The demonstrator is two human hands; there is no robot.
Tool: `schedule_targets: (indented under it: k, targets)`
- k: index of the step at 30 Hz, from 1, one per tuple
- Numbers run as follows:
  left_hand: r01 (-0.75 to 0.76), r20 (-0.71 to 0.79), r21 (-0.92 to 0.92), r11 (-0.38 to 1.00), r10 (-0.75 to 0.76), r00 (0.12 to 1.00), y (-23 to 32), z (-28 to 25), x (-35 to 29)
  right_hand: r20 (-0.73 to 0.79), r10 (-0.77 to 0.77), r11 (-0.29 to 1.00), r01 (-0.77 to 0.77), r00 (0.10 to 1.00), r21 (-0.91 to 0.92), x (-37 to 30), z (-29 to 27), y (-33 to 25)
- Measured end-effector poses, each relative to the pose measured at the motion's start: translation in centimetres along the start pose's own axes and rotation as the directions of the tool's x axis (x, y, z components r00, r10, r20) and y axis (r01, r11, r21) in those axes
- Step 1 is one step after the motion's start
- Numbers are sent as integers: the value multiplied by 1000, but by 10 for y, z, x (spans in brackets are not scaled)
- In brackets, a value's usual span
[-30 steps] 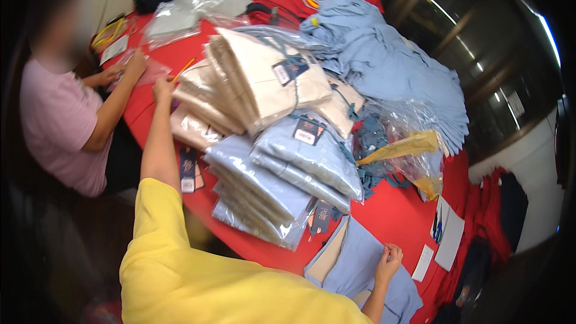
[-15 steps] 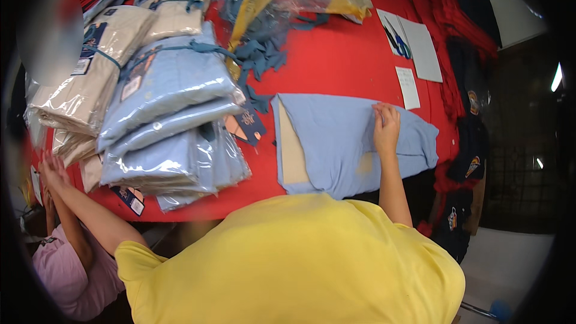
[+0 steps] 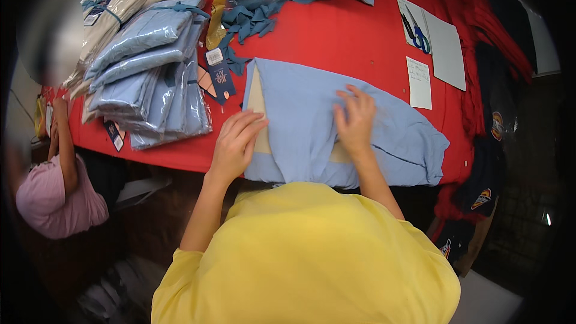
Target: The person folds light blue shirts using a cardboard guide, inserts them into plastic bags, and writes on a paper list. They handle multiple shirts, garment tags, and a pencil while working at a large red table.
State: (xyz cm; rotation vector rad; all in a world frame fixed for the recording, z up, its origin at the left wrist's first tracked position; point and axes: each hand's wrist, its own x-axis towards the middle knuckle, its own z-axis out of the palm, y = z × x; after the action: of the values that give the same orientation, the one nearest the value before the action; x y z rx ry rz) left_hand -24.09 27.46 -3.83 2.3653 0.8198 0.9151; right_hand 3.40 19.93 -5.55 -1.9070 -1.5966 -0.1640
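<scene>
A light blue garment [image 3: 300,114] lies on the red-covered table in front of me, folded around a flat beige board [image 3: 257,103] that shows along its left side and through a gap near the middle. My left hand [image 3: 235,144] rests over the left edge of board and cloth, its fingers loosely stretched out. Over the middle of the garment is my right hand [image 3: 356,119], fingers bent but apart, slightly blurred, with nothing seen in it. Whether its fingertips touch the cloth is hard to tell.
Bagged blue garments [image 3: 135,84] and beige garments [image 3: 111,15] are stacked on the left. Teal cloth strips [image 3: 246,21] and navy tags [image 3: 221,78] lie near them. Scissors [image 3: 420,37] and papers [image 3: 445,54] are at right. A person in pink [image 3: 60,192] works at far left.
My left hand has come from the far left to the garment's left edge. My right hand has shifted left over the cloth with its fingers spreading. The view has turned a little.
</scene>
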Motion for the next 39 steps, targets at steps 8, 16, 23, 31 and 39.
schedule_targets:
  k: [8, 16, 23, 31, 39]
  targets:
    - [158, -136, 317, 935, -120, 983, 8, 48, -6, 219, -324, 914, 244, 920, 323, -25, -2, -24]
    - [718, -368, 25, 695, -662, 653, 50, 10, -67, 251, -466, 829, 319, 849, 459, -45, -38, 6]
    - [730, -429, 198, 654, -612, 664, 54, 50, -88, 305, -579, 802, 461, 756, 380, -66, -23, 12]
    - [499, -318, 506, 704, -385, 866, 72, 47, -55, 360, -584, 811, 511, 728, 284, -68, -25, 18]
    - [230, 164, 184, 956, -260, 952, 36, 49, -33, 147, -11, 999, 18, 989, -46, -91, -109, 98]
